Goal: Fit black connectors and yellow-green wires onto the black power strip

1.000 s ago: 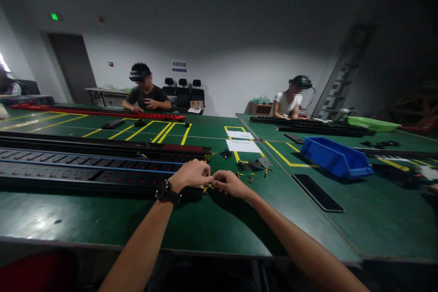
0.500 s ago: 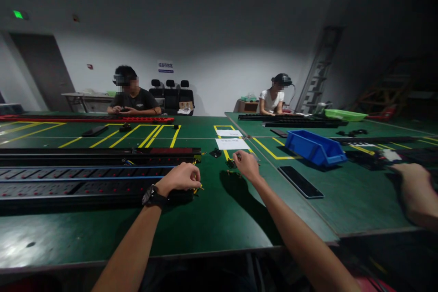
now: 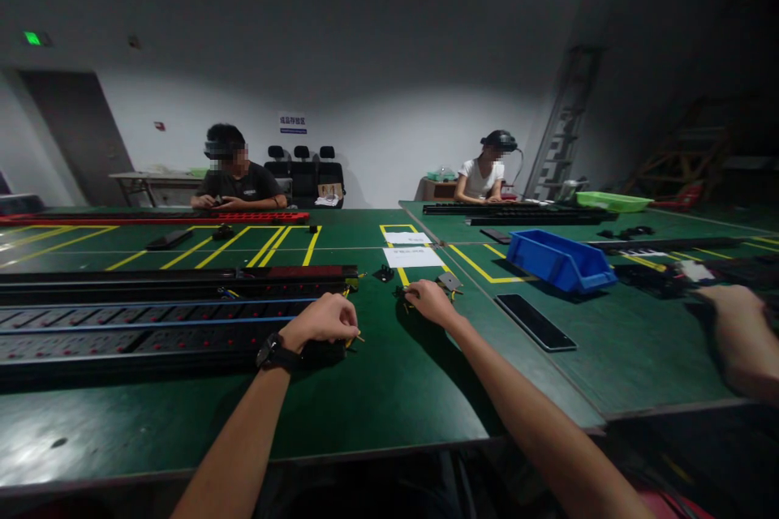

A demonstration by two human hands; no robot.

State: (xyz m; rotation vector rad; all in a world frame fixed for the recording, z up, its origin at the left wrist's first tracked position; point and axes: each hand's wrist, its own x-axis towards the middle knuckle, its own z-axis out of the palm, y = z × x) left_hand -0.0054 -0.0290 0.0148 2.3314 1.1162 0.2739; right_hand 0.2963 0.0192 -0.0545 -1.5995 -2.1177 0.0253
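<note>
My left hand (image 3: 325, 318), with a black watch at the wrist, is closed at the right end of a long black strip (image 3: 79, 340) with rows of sockets and red dots. Its fingertips pinch a thin yellow wire (image 3: 359, 337) that sticks out from that end. To the right, my right hand (image 3: 431, 302) is low over the green table with its fingers bent together on a small dark cluster (image 3: 404, 296) with wire-like bits. What exactly those fingers hold is hidden. Just behind this hand lies a small grey square piece (image 3: 450, 281) with yellow ends.
A phone (image 3: 535, 323) and a blue bin (image 3: 557, 262) stand right of my right arm. White papers (image 3: 412, 257) and a small black part (image 3: 385, 273) lie ahead. Another person's hand (image 3: 739, 332) is at the far right. Two people sit across the table (image 3: 365, 422).
My right hand has moved slightly down and left onto the small dark cluster. The grey square piece behind it shows more plainly. My left hand stays at the wire.
</note>
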